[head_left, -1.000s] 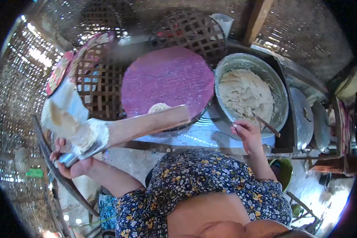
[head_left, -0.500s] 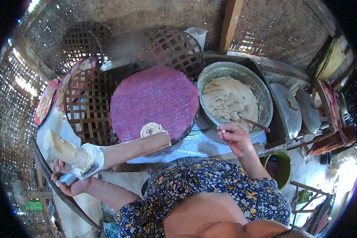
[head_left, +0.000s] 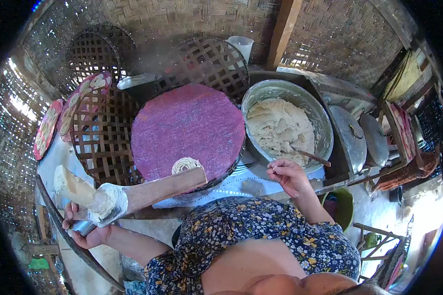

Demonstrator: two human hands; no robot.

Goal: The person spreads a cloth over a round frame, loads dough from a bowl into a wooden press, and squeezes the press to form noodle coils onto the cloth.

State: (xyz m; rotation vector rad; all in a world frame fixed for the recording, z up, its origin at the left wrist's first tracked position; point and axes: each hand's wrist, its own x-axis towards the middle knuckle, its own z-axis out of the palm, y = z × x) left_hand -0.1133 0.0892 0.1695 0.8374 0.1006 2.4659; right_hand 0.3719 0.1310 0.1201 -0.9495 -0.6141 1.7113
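My left hand [head_left: 91, 233] is wrapped round the metal cylinder [head_left: 83, 227] of a wooden dough press [head_left: 152, 192]. A thick lump of pale dough [head_left: 76, 189] sticks up from the press, with more smeared round its base. The flat wooden end of the press reaches over the near edge of a round purple cloth [head_left: 189, 128]. Just beyond that end lies a small nest of pale dough strands [head_left: 185, 165] on the cloth. My right hand [head_left: 290, 178] is closed in a pinch on a tiny white bit of dough [head_left: 274, 170], just in front of a large metal basin [head_left: 328, 129].
Pale dough [head_left: 283, 123] and a wooden-handled spoon [head_left: 314, 156] are in the basin. Openwork woven trays [head_left: 101, 132] lean left and behind the cloth. Metal lids [head_left: 348, 135] stand on the right. A green bucket [head_left: 347, 206] is below, and a white plastic container [head_left: 241, 46] stands behind.
The whole view has shifted slightly. Both hands keep nearly the same place, the left on the press, the right pinched near the basin; the white bit shows less clearly now.
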